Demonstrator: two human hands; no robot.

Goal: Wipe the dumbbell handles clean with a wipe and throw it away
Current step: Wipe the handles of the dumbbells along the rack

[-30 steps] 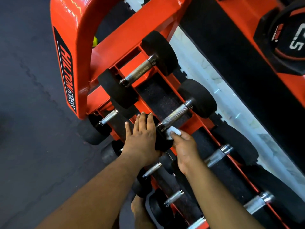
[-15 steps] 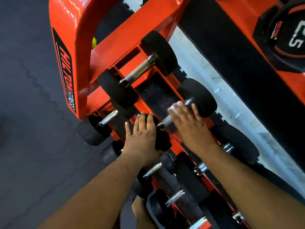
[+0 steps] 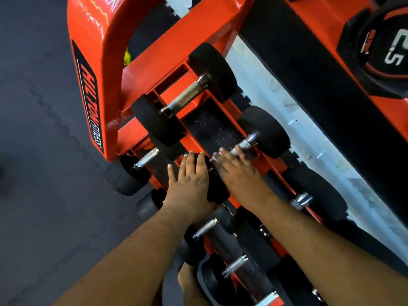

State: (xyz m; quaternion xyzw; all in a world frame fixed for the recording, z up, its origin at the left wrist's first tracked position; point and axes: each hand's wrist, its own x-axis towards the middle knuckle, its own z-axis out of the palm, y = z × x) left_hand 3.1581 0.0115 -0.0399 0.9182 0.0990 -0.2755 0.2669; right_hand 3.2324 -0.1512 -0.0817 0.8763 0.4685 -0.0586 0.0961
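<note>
On the orange rack's upper shelf lies a dumbbell with black heads and a knurled steel handle. My right hand lies over the near part of that handle, fingers curled over it and holding a white wipe against the metal; only the wipe's edge shows at my fingertips. My left hand rests flat, fingers straight, on the dumbbell's near head. The far head is uncovered.
A second dumbbell sits further along the orange rack. Several smaller dumbbells fill the lower shelves below my arms. A black weight plate is at top right. Dark rubber floor lies to the left.
My right hand took the wipe from the handle's near end up along it, then slid back a little toward the near head. My left hand has stayed put.
</note>
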